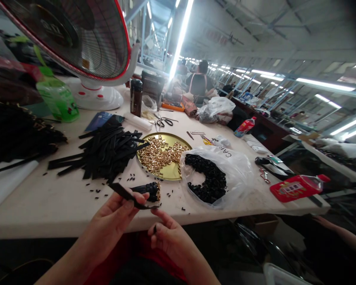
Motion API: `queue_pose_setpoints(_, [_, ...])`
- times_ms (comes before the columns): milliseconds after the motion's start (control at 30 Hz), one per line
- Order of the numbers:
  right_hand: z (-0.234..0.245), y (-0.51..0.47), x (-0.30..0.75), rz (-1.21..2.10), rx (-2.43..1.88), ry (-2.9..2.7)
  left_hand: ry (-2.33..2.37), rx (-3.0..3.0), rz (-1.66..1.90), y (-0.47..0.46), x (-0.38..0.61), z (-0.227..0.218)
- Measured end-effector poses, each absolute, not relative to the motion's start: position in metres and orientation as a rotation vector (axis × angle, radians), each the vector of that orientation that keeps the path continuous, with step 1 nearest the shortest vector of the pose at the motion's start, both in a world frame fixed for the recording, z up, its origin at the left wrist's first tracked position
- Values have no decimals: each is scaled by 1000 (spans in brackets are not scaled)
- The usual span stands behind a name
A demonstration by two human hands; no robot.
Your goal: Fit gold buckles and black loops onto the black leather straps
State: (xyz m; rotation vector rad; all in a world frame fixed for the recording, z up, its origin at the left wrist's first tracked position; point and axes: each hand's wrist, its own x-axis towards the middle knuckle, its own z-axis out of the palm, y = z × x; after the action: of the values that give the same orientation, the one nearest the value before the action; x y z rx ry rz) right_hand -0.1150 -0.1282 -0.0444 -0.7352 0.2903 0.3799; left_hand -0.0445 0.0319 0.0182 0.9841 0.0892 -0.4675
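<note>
Black strap [126,194], near-left of yellow tray [173,172].
Left hand [118,211] grips it, lengthwise toward right hand [171,234], which pinches black bit [154,229].

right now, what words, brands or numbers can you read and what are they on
"CAR": on the plastic bag, last letter uncertain.
Too blurred to read: fan badge.
Also unreadable: labels on the green bottle, nearer red bottle and farther red bottle.
</note>
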Motion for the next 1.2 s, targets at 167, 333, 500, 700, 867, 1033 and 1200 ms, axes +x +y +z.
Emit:
queue_pose_setpoints(167, [-41,-140,-105,280,-613,313,-182,1086,-833,42,-55,14])
queue_pose_setpoints(333, [-37,-155,-95,203,-728,310,-456,1244,-1063,47,-42,0])
queue_pose_setpoints(500, [-41,-164,-91,177,-999,288,-692,1650,-1121,45,-31,-3])
queue_pose_setpoints(700, [-39,-149,-93,211,-1156,276,-699,1828,-1075,27,-26,-10])
queue_pose_setpoints(867, [-41,-140,-92,119,-1122,342,-431,1708,-835,8,-28,-32])
queue_pose_setpoints(1033, [-51,-151,-92,-9,-970,415,-348,1656,-867,8,-29,-23])
queue_pose_setpoints(1200, [-52,-154,-90,32,-670,489,-397,1804,-789,7,-34,-9])
